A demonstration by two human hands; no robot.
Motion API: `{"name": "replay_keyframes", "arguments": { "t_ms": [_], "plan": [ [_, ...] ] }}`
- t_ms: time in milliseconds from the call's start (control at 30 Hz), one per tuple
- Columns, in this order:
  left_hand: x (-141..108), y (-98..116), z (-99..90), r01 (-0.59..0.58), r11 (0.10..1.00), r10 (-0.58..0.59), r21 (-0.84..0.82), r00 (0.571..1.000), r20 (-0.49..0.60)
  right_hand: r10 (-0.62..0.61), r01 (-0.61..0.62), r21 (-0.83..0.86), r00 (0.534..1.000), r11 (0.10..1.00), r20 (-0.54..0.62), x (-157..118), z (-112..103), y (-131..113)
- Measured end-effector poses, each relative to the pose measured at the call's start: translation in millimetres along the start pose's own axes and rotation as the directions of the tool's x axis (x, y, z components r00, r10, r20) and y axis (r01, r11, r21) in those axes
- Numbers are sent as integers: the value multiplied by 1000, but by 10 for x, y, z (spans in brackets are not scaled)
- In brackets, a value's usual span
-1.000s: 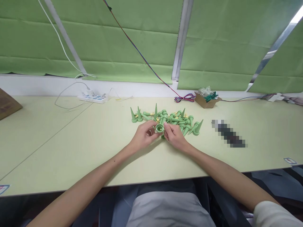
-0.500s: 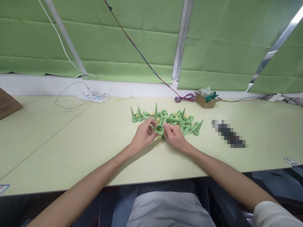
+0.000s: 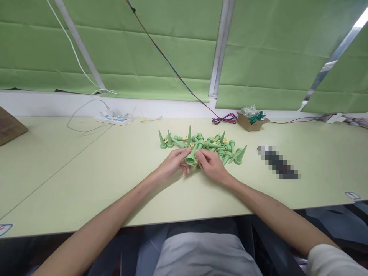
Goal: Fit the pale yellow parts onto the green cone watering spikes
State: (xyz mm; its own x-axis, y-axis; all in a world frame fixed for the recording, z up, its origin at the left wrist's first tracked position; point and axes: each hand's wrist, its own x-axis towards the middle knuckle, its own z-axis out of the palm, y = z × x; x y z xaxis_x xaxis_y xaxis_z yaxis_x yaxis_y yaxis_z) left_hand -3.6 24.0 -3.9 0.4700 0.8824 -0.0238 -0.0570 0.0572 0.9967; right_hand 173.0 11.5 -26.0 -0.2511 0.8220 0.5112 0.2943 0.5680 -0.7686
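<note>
A green plastic plant watering spike (image 3: 190,158) is held just in front of the pile, its wide open end facing me and tilted downward. My right hand (image 3: 212,164) pinches it from the right between thumb and fingers. From the left, my left hand (image 3: 174,161) grips the same spike near the wide end, thumb on top and fingertips underneath. Behind both hands lies a heap of similar green spikes (image 3: 214,146), some with small yellow parts. Several others stand point up, such as the upright spike (image 3: 170,139) at the left and another spike (image 3: 240,156) at the right.
A small cardboard box (image 3: 250,123) with clear plastic and green material stands by the wall, beside a coiled cable (image 3: 225,119). A white power strip (image 3: 113,119) lies back left. A brown cardboard piece (image 3: 10,126) is far left. A pixelated dark object (image 3: 278,164) lies right.
The spike's wide end has tipped downward and moved slightly left and nearer to me. My left hand has turned, its fingers now lower under the spike. My right hand has shifted slightly left.
</note>
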Motion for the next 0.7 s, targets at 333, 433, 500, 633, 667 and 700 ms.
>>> {"name": "replay_keyframes", "arguments": {
  "t_ms": [333,433,500,633,667,700],
  "plan": [
    [-51,9,-23,-87,994,80,72,992,100,-7,8,-15,1000,1000,16,5,6,28],
    [-71,34,-19,-175,958,151,229,981,118,-8,9,-19,1000,1000,17,5,9,37],
    [-86,42,-6,-216,919,189,329,976,112,-5,5,-14,1000,1000,15,1,12,43],
    [-96,12,22,-335,787,356,518,932,63,20,-20,-6,1000,1000,9,-3,15,61],
    [-95,-2,24,-378,733,420,566,906,61,30,-30,-5,1000,1000,5,-3,15,67],
    [-93,-17,23,-416,673,479,612,875,68,42,-42,-4,999,999,1,-2,15,72]
  ]
}}
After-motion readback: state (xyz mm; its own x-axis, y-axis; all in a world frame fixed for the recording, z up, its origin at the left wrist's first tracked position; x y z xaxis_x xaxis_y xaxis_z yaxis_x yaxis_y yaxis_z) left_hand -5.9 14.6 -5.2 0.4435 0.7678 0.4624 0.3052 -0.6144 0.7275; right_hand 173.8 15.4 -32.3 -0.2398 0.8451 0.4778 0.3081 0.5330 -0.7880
